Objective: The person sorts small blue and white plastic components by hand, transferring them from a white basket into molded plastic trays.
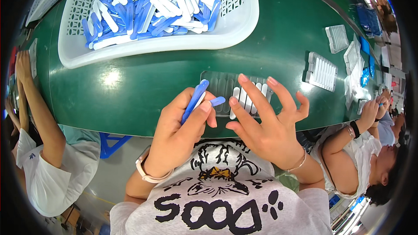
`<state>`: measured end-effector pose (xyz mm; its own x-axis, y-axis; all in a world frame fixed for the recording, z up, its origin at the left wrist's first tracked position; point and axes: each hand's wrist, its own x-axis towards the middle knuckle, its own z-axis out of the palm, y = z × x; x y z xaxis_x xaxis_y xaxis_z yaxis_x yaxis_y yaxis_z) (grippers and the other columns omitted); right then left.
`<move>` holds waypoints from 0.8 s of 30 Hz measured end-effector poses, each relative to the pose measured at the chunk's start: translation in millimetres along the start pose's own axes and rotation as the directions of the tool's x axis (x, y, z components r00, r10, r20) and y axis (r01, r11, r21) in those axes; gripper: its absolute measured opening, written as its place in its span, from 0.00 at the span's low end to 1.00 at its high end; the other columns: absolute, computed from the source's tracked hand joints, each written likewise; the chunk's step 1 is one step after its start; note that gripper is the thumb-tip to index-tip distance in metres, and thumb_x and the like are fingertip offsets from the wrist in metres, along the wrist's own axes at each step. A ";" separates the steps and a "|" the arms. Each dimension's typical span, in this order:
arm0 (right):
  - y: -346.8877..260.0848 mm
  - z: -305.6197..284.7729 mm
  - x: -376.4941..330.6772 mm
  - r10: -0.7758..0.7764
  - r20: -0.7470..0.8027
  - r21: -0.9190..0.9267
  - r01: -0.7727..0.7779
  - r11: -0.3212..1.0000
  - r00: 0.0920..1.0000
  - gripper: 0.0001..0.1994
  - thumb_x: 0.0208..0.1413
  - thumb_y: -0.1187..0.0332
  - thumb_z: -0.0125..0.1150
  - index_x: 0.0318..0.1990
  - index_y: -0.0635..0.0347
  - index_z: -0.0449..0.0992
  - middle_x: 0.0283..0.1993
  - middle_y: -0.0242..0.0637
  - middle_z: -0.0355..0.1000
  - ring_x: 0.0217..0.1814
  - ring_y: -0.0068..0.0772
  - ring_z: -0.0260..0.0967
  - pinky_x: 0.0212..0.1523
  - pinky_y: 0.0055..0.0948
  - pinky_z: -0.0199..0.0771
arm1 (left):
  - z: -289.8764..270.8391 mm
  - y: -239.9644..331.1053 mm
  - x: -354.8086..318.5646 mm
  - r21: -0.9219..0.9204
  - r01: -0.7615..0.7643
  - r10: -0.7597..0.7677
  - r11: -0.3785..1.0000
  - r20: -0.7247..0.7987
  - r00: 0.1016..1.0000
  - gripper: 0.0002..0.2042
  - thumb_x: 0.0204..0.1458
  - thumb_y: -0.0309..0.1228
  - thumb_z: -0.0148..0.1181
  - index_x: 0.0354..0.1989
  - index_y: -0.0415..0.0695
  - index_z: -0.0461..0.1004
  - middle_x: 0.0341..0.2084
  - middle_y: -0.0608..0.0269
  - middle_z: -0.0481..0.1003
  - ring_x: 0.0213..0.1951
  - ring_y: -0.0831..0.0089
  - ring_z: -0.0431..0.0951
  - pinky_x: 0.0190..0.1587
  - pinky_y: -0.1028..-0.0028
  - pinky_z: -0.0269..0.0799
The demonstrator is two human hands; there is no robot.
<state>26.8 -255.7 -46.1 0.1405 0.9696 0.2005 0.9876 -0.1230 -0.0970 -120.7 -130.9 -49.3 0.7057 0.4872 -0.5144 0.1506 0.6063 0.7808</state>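
I have the green table (pixel 130 91) spread across the upper half of my view, its near edge bowing toward 6 o'clock. A co-worker in a white top (pixel 61 178) is over at 8 o'clock, arms stretched up to the table; a second person (pixel 342 169), also in white, is at 4 o'clock. The white basket (pixel 130 49) stands at 11 o'clock, its walls pierced with small openings, and a loose heap of blue and white pieces (pixel 165 8) lies in it.

Near the centre, I see the right hand (pixel 263 124) toward 3 o'clock, fingers fanned apart over a clear tray; I can't tell whether any fingertip touches what lies below. The left hand (pixel 178 119) is toward 8 o'clock, thumb pressed in against the fingers, pinching a few slim pieces.

That clear tray (pixel 217 81) lies flat on the table just off centre at 2 o'clock, white strips (pixel 264 89) side by side in its slots. Out between 2 and 3 o'clock I get another ribbed tray (pixel 322 72), filled with white.

In the left hand's pinch, a long blue piece (pixel 194 100) tilts toward 1 o'clock, while a shorter blue end (pixel 217 101) pokes out toward 3, just beside the clear tray.
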 end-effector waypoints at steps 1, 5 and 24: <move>3.2 -1.0 0.1 -0.025 0.012 -0.020 0.025 0.999 1.000 0.16 0.42 0.52 0.66 0.36 0.48 0.77 0.63 0.27 0.64 0.64 0.39 0.53 0.59 0.55 0.37 | -0.8 -0.4 0.5 -0.019 -0.004 0.004 1.000 0.016 1.000 0.08 0.61 0.30 0.47 0.43 0.41 0.69 0.23 0.70 0.70 0.16 0.92 0.55 0.17 0.86 0.49; 20.1 4.9 4.2 -0.106 0.050 0.039 0.104 0.994 0.993 0.21 0.42 0.49 0.65 0.42 0.48 0.76 0.65 0.28 0.62 0.65 0.40 0.51 0.61 0.54 0.36 | -0.3 -1.1 0.1 -0.016 0.001 -0.001 1.000 0.004 1.000 0.08 0.61 0.30 0.47 0.43 0.40 0.69 0.23 0.70 0.70 0.16 0.92 0.54 0.17 0.86 0.48; 5.0 14.2 22.8 -0.092 -0.333 0.222 0.173 0.960 0.938 0.10 0.37 0.74 0.71 0.29 0.57 0.76 0.40 0.30 0.76 0.36 0.26 0.70 0.36 0.28 0.56 | -18.9 1.3 -8.5 -0.153 0.049 -0.042 0.987 0.048 0.998 0.12 0.63 0.34 0.44 0.44 0.38 0.70 0.25 0.65 0.71 0.15 0.89 0.56 0.17 0.85 0.51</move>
<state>33.9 -231.2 -55.9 0.0646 0.8506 0.5218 0.9565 0.0963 -0.2754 -139.6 -122.3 -50.6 0.7312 0.4307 -0.5290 0.0771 0.7183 0.6914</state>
